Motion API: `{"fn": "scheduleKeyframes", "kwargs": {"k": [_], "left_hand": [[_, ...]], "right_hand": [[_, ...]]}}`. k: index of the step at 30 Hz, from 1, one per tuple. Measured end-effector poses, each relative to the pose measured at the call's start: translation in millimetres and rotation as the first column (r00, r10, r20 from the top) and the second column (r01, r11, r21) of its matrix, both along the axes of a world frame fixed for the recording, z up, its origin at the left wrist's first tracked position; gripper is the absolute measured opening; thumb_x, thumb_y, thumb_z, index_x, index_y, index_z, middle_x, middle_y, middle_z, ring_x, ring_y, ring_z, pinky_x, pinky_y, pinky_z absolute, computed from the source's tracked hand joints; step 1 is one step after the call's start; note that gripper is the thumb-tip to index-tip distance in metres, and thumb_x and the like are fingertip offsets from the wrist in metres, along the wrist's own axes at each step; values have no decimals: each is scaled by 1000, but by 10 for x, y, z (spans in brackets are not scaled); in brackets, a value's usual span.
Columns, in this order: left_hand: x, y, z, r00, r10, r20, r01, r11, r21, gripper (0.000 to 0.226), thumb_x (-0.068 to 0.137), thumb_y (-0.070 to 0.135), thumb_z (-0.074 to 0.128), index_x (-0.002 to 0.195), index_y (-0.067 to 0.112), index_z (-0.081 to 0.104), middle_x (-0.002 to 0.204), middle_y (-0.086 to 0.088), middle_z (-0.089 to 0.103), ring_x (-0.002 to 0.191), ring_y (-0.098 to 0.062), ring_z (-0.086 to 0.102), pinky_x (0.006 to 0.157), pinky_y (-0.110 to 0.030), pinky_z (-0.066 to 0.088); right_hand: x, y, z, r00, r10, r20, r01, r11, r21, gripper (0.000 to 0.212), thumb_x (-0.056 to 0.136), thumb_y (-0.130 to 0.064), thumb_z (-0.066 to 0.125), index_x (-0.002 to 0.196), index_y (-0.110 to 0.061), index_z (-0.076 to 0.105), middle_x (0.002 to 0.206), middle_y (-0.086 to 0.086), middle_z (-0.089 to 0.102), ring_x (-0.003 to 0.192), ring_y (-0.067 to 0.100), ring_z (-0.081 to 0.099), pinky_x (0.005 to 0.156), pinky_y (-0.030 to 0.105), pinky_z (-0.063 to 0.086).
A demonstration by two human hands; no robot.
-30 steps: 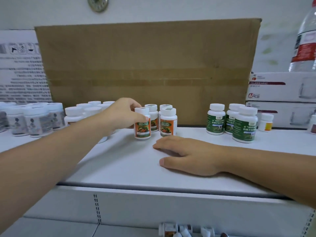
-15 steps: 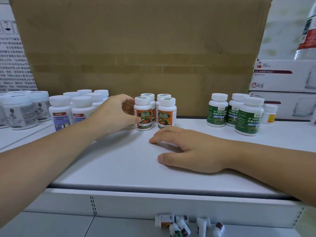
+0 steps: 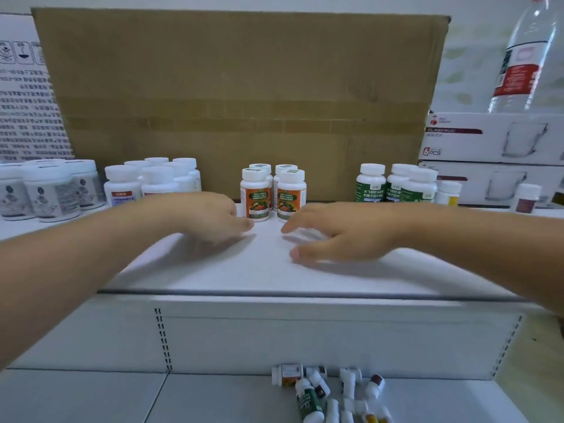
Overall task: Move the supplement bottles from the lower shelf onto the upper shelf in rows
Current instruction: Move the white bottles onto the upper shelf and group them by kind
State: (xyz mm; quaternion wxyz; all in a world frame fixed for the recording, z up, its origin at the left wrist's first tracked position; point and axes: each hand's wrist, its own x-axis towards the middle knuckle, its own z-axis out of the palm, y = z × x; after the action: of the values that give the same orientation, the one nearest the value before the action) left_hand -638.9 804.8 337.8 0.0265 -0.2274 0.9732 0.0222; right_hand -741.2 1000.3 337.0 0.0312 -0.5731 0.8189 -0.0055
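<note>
Both hands are empty and hover low over the front of the upper shelf [image 3: 274, 270]. The left hand [image 3: 213, 215] has its fingers loosely bent and pointing toward the middle. The right hand [image 3: 332, 236] has its fingers stretched out to the left. Both are blurred. The left fingertips come just beside the base of the nearest bottle, and I cannot tell whether they touch it.

Right behind them stand four orange-label multivitamin bottles [image 3: 271, 193], upright in a two-by-two block against the cardboard box [image 3: 244, 102]. Well apart to the right are three green-label bottles [image 3: 396, 184], and to the left is a cluster of white-capped bottles [image 3: 152, 181]. So a good part of the job looks done.

What is left lies on the lower shelf [image 3: 91, 398]. It is a heap of small bottles [image 3: 329, 395], most on their sides, one with a green label and others orange or brown. I would judge the work past halfway, with about ten in view to lift and line up, and the frame's edge may hide more.
</note>
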Motion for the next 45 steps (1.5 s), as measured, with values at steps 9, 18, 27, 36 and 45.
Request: {"fn": "scheduleKeyframes", "kwargs": {"k": [9, 18, 27, 36, 45], "left_hand": [[1051, 124, 20, 959, -125, -255, 84, 983, -166, 49, 89, 60, 38, 127, 34, 53, 129, 9, 57, 113, -19, 53, 97, -38, 45], [1934, 361, -535, 769, -373, -520, 296, 928, -227, 28, 82, 55, 41, 85, 33, 58, 78, 17, 59, 71, -14, 56, 68, -36, 48], [1595, 221, -1867, 865, -266, -425, 262, 963, -70, 35, 84, 49, 44, 101, 26, 63, 97, 7, 63, 92, -21, 60, 79, -35, 50], [553, 173, -3037, 957, -139, -252, 165, 983, 83, 29, 91, 42, 51, 111, 24, 60, 112, 3, 61, 105, -21, 57, 85, -33, 48], [-638, -119, -4234, 991, -3, -131, 53, 924, 378, 42, 92, 25, 59, 132, 14, 52, 138, -11, 48, 124, -29, 49, 100, -37, 42]], "right_hand": [[608, 821, 186, 966, -243, -92, 229, 963, -142, 55, 87, -63, 48, 138, -41, 46, 142, -18, 45, 130, 8, 43, 107, 27, 34], [1407, 1540, -316, 938, -327, -117, 284, 915, -286, 49, 77, -52, 63, 120, -30, 61, 111, -10, 59, 101, 10, 57, 92, 36, 49], [1200, 1519, -1618, 915, -403, 2, 402, 914, -51, 46, 90, -45, 61, 133, -30, 53, 134, -7, 50, 120, 13, 49, 98, 25, 36], [381, 930, -2921, 865, -455, 211, 464, 886, 6, 41, 88, -36, 62, 128, -25, 57, 125, 0, 54, 116, 21, 53, 91, 30, 41], [-415, 101, -4141, 809, -579, 101, 577, 815, 50, 47, 89, -53, 43, 125, -23, 48, 109, 4, 65, 104, 27, 62, 74, 35, 36]]}}
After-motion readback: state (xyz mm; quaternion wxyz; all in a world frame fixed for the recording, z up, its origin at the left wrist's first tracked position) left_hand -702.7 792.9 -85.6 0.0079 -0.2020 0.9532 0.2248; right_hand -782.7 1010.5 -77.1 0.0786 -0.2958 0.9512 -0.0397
